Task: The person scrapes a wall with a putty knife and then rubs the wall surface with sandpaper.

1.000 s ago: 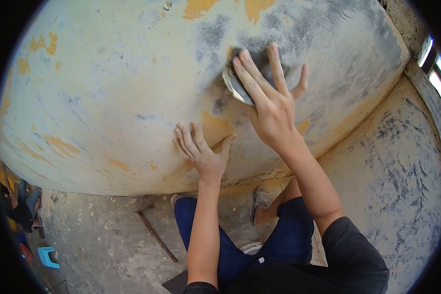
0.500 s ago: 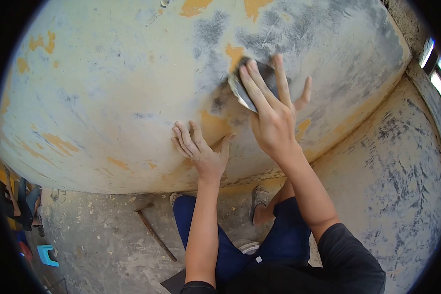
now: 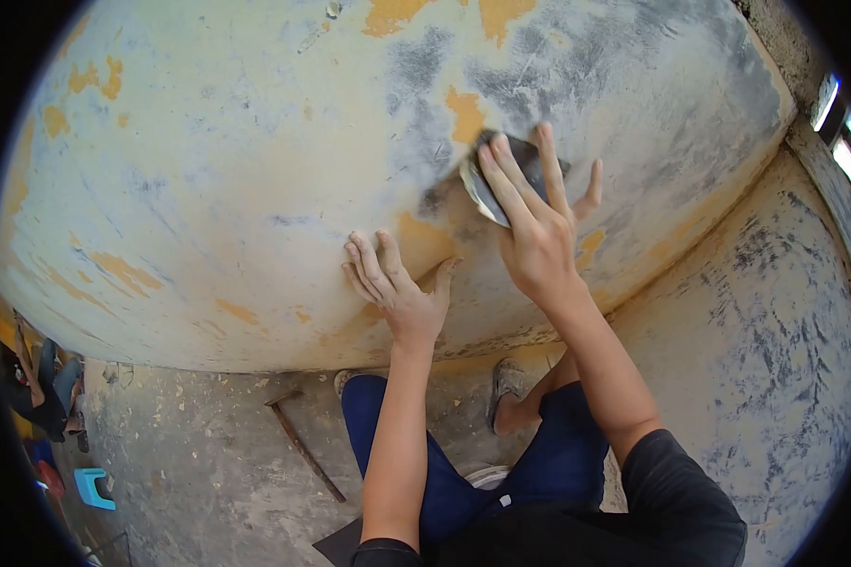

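My right hand [image 3: 544,250] presses a dark sheet of sandpaper [image 3: 529,157] against a large curved panel [image 3: 208,180]. The fingers lie long across the back of the sheet, and its pale edge curls up on the left. The thumb is hidden. Lower and to the left, my left hand [image 3: 411,307] rests on the same panel with fingers and thumb apart, holding nothing. The panel's coating is pale and dusty, with orange patches [image 3: 466,113] and grey scuffed areas around the sandpaper.
A hammer [image 3: 303,444] with a long handle lies on the concrete floor [image 3: 217,472] left of my legs. A dark sheet [image 3: 340,543] is by my left forearm. Farther left are a blue stool [image 3: 95,489] and another person [image 3: 47,392]. A second scuffed surface [image 3: 728,359] curves along the right.
My right hand and the sandpaper have slid slightly downward over the panel. The left hand stays in place on it. The whole view has shifted a little.
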`<state>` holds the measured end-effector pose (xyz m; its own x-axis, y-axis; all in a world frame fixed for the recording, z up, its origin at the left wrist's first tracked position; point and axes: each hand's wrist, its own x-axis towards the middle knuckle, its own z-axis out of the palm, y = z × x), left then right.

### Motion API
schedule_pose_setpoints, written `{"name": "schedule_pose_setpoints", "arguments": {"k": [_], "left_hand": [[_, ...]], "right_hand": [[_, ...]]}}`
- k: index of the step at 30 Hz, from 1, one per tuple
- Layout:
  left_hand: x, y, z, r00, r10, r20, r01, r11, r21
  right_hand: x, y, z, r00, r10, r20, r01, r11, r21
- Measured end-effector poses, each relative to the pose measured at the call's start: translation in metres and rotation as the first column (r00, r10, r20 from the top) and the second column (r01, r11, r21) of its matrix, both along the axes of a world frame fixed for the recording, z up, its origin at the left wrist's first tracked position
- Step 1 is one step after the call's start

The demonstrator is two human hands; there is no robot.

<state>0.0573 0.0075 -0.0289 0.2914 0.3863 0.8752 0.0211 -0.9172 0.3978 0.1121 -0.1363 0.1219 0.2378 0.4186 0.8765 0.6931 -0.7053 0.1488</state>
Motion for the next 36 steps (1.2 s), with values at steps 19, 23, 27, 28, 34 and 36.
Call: {"name": "schedule_pose_setpoints", "arguments": {"k": [19,23,27,28,34,36], "left_hand": [[0.003,0.002,-0.003,0.999,0.042,0.0,-0.042,0.999,0.03],[0.002,0.0,-0.006,1.0,0.005,0.023,-0.005,1.0,0.004],[0.003,0.003,-0.005,0.999,0.01,0.032,-0.01,1.0,0.011],[0.004,0.003,-0.006,1.0,0.009,0.029,-0.009,1.0,0.014],[0.002,0.003,-0.002,0.999,0.043,0.007,-0.043,0.998,0.039],[0.001,0.001,-0.001,0.999,0.033,-0.008,-0.033,0.999,0.026]], "right_hand": [[0.003,0.004,-0.015,1.0,0.005,0.011,-0.005,0.999,-0.042],[-0.001,0.042,0.044,0.99,0.098,0.105,-0.103,0.994,0.042],[-0.003,0.043,0.026,0.994,0.071,0.084,-0.08,0.991,0.104],[-0.001,0.037,0.012,0.993,0.074,0.089,-0.083,0.991,0.105],[-0.002,0.033,0.008,0.997,-0.007,0.079,0.003,0.999,0.054],[-0.002,0.046,0.03,0.994,-0.001,0.107,-0.004,0.999,0.043]]}}
